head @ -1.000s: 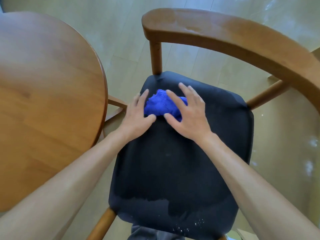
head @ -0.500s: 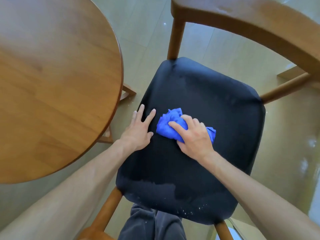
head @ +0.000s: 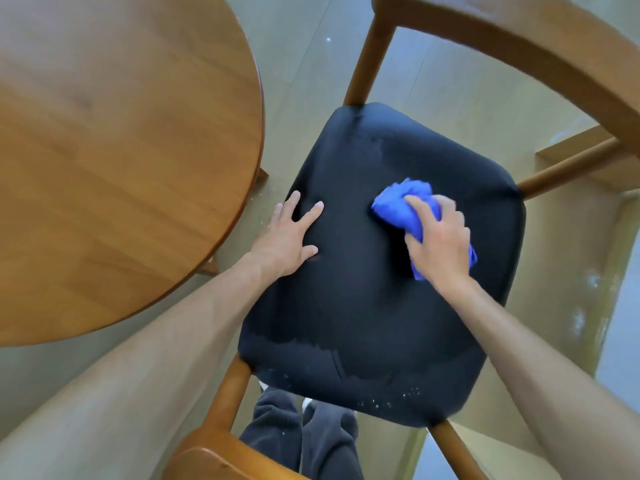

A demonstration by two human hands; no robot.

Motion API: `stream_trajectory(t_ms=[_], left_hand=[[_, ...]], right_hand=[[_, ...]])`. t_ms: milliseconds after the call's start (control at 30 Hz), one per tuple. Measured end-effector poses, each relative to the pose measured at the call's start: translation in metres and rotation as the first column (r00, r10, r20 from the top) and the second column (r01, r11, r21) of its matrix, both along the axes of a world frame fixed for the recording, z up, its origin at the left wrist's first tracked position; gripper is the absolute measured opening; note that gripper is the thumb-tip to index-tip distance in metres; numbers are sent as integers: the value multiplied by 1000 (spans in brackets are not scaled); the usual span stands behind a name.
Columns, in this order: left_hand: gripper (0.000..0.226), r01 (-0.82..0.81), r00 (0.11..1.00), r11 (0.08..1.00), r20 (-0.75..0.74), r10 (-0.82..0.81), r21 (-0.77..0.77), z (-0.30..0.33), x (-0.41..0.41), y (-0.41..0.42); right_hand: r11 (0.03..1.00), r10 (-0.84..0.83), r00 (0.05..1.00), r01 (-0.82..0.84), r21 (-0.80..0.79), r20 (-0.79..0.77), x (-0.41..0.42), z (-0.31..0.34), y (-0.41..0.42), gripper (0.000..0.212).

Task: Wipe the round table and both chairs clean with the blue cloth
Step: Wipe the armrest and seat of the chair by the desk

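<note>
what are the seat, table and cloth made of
Seat: looks like dark fabric upholstery, matte, dented under the left hand.
Table: wood, visible grain, smooth satin sheen.
Cloth: soft blue textile, maybe microfibre; it bunches under the right hand.

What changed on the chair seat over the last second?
The left hand let go of the cloth and now rests flat on the seat. The right hand bunched the cloth and dragged it rightward across the seat. The crumbs at the front edge stayed.
</note>
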State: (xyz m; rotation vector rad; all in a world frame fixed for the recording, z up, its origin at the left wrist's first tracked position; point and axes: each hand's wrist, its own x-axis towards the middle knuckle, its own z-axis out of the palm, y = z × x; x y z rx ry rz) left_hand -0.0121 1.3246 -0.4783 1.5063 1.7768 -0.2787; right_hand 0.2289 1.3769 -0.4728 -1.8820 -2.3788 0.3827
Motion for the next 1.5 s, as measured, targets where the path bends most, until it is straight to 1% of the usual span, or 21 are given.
stream_trajectory(t_ms=[33, 67, 100, 167, 200, 267, 333, 400, 433, 500, 567, 633, 767, 833, 933, 967, 1100, 1200, 1267, 1367, 1500], left_hand=[[71, -5, 999, 1000, 34, 5, 3, -1, -5, 1], [68, -18, 997, 1000, 81, 18, 6, -2, -11, 3], [66, -44, 989, 999, 144, 42, 8, -3, -17, 6], [70, -131, 953, 991, 275, 126, 0, -4, -29, 10], [72, -170, 934, 985, 317, 166, -16, -3, -32, 11], [74, -214, 915, 976, 346, 210, -28, -2, -34, 13], [69, -235, 912, 972, 339, 231, -28, -2, -32, 12], [58, -206, 930, 978, 303, 207, -34, 0, -27, 11], [55, -168, 950, 985, 260, 173, -41, 1, -23, 10], [58, -108, 979, 993, 169, 116, -57, 3, -15, 8], [68, -93, 989, 991, 104, 102, -95, 6, -7, 6], [74, -78, 993, 991, 78, 87, -108, 7, -1, 0], [78, -60, 997, 993, 42, 65, -103, 8, 6, -14], [78, -71, 997, 993, 26, 74, -97, 8, 12, -15], [78, -91, 996, 991, 14, 93, -99, 8, 14, -15], [80, -88, 996, 990, 13, 90, -108, 8, 14, -15], [100, -65, 998, 990, -4, 65, -124, 4, 19, -17], [104, -69, 996, 992, -60, 63, -104, 0, 25, -20], [104, -80, 995, 992, -73, 73, -98, -1, 28, -20], [104, -85, 994, 992, -80, 79, -88, -3, 29, -21], [104, -84, 994, 993, -72, 79, -77, -6, 29, -23]], right_hand=[[972, -221, 975, 218, -83, -35, -11, -3, 10, 51], [943, -309, 951, 304, -134, -18, -24, -6, 10, 52], [958, -263, 965, 263, -113, 16, -37, -10, 1, 53], [999, -10, 1000, 11, -30, 17, -64, -12, -37, 55], [994, 104, 995, -104, -15, -2, -76, -13, -61, 54], [965, 262, 964, -262, 11, -44, -99, -15, -106, 50], [904, 427, 900, -426, 36, -88, -117, -16, -145, 45], [785, 617, 783, -620, -10, -72, -125, -16, -182, 45], [729, 679, 731, -683, -51, -70, -124, -15, -196, 47], [688, 715, 695, -719, -98, -82, -120, -15, -205, 49], [657, 741, 666, -745, -115, -81, -112, -16, -202, 49], [620, 773, 631, -773, -131, -62, -100, -12, -201, 49], [537, 827, 553, -830, -151, -102, -76, -9, -198, 41], [444, 885, 458, -885, -139, -88, -61, -7, -185, 39], [147, 988, 151, -982, -116, -28, -42, -4, -172, 36], [103, 994, 106, -989, -106, -30, -41, -4, -173, 36], [155, 987, 158, -983, -101, -20, -69, -5, -187, 32], [119, 993, 121, -974, -191, -1, -72, -6, -195, 31], [36, 999, 25, -965, -260, 48, -63, -4, -202, 25], [-126, 977, -178, -928, -351, 120, -41, -2, -212, 16], [-299, 933, -353, -868, -396, 69, 22, -2, -193, 15]])
